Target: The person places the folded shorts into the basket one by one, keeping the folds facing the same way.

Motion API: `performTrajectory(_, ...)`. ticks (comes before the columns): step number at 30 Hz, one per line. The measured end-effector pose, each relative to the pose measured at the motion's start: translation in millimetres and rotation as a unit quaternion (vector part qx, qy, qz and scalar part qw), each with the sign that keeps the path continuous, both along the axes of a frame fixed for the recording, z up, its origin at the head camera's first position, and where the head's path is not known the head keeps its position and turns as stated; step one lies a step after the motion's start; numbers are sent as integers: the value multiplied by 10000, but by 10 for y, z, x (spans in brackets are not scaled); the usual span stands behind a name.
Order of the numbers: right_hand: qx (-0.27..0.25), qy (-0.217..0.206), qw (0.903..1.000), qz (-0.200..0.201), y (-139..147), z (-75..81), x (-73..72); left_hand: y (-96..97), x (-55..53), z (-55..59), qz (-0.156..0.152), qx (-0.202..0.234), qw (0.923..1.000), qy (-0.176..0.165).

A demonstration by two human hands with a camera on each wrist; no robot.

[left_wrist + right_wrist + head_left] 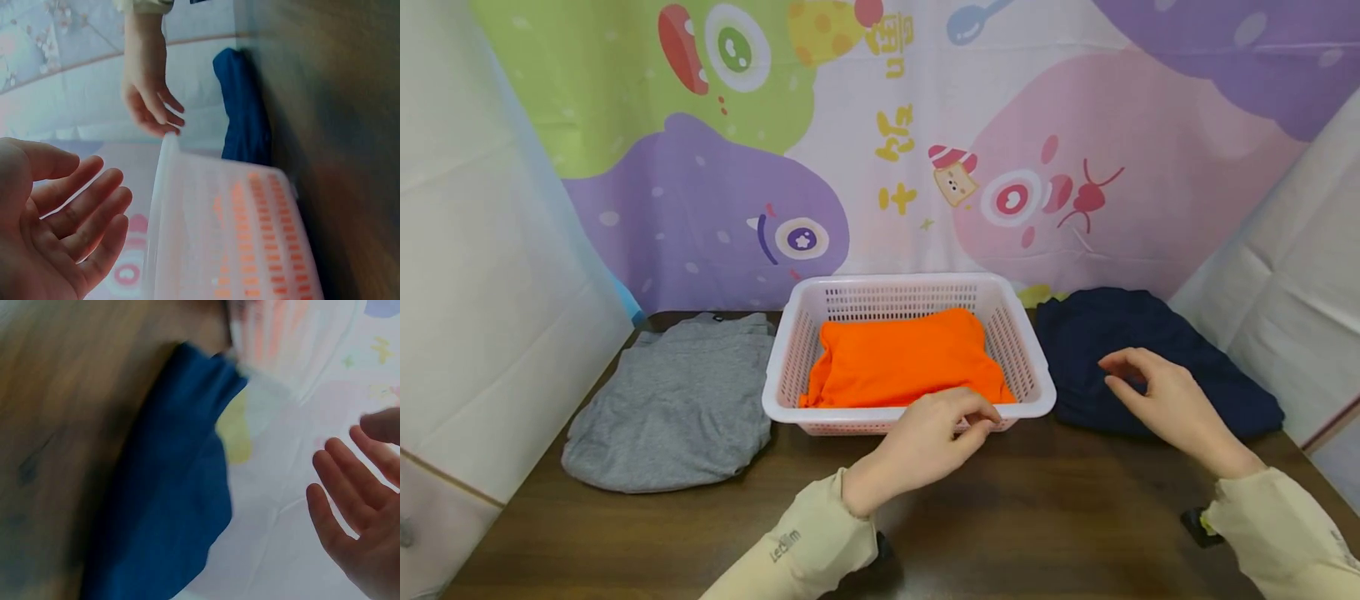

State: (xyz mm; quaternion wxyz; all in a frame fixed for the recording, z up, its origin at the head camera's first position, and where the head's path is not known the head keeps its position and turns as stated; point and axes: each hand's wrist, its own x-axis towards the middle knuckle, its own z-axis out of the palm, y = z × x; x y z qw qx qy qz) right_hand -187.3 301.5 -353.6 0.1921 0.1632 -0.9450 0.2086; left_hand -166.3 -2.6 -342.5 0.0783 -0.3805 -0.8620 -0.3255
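A folded orange garment (910, 358) lies inside a white plastic basket (782, 367) with slotted walls. Over the basket's front rim hovers my left hand (928, 437), its fingers loosely bent and holding nothing; the left wrist view shows this hand (69, 225) apart from the basket wall (237, 231). My right hand (1168, 404) is in the air above a folded navy garment (1090, 333) to the right of the basket. In the right wrist view the right hand's fingers (344, 487) are relaxed, with a gap between them and the navy cloth (169, 481).
A folded grey garment (670, 408) lies left of the basket on the dark wooden table (1015, 517). Behind stands a curtain (910, 242) printed with cartoon figures, and white cloth walls (497, 233) close off both sides.
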Motion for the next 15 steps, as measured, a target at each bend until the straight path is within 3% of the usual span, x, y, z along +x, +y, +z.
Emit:
performTrajectory(7, 529, -966, 9938, -116, 289, -95, 38, 190, 103, -98, -324, -500, 9977, 327)
performTrajectory(11, 777, -1564, 9844, -215, 407, -155, 34, 292, 142, -190, -471, -765, 9959, 91)
performTrajectory(15, 981, -1825, 9780, -253, 483, -228, 17, 390, 162, -293, -460, -881, 9948, -222)
